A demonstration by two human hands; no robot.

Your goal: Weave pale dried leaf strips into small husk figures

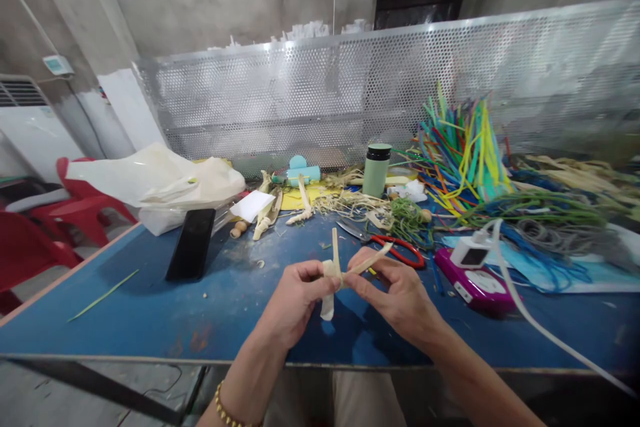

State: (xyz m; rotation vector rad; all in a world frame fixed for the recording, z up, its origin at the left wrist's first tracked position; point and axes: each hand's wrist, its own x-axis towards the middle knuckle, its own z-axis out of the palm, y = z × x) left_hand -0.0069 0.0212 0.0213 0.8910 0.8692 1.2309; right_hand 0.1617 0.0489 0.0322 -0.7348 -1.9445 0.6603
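Grips a pale folded strip (327, 308) in the left hand (299, 288), closed between thumb and fingers, over the near middle of the table (235, 324). Points a narrow upright end (335, 246) to the far side from that same pinch. Meets it just to the right with the right hand (400, 290), closed on a slanting tail (371, 260) aimed far right. Looks like crossing or folding the strips where the fingertips meet; cannot tell whether as one piece or several. Calls, presumably, for a steady left pinch at the crossing and a gentle, even draw on the right, without splitting the fibre. Shows, left to right around the work, a thin green strip (103, 295), a dark phone (191, 245), red-handled scissors (373, 238) just beyond the right hand, and a magenta device (480, 289) farther right.
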